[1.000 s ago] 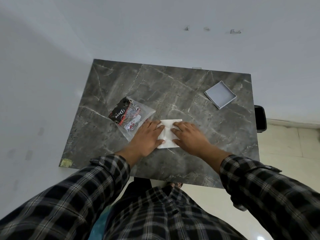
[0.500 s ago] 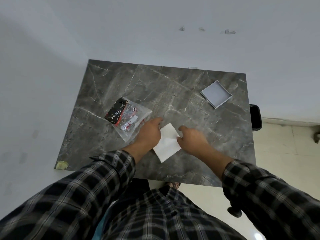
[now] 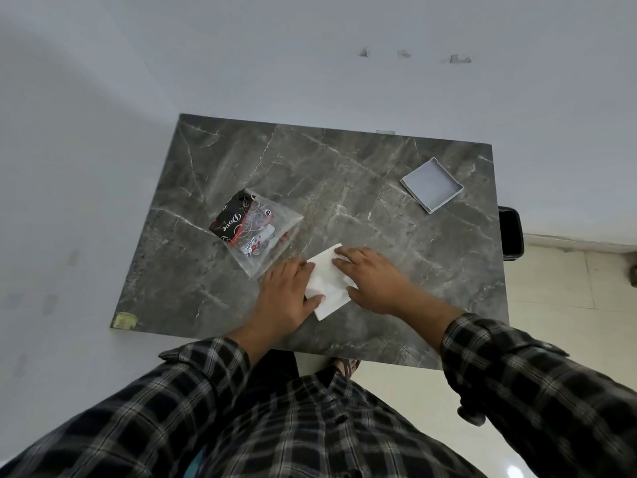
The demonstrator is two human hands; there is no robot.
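Note:
A folded white paper (image 3: 325, 284) lies tilted on the dark marble table (image 3: 344, 174), near its front edge. My left hand (image 3: 287, 298) rests flat on the paper's left side, thumb across its lower part. My right hand (image 3: 374, 277) presses on the right side with straight fingers reaching toward the paper's top corner. Both hands hide part of the sheet.
A clear plastic bag (image 3: 256, 229) with a black packet and small items lies just left of the paper, touching my left hand. A shallow grey square tray (image 3: 432, 184) sits at the back right. A black object (image 3: 512, 232) stands beyond the table's right edge.
The paper was turned from lying square to lying tilted. It was lifted between my hands half a second ago and now lies flat under both hands again.

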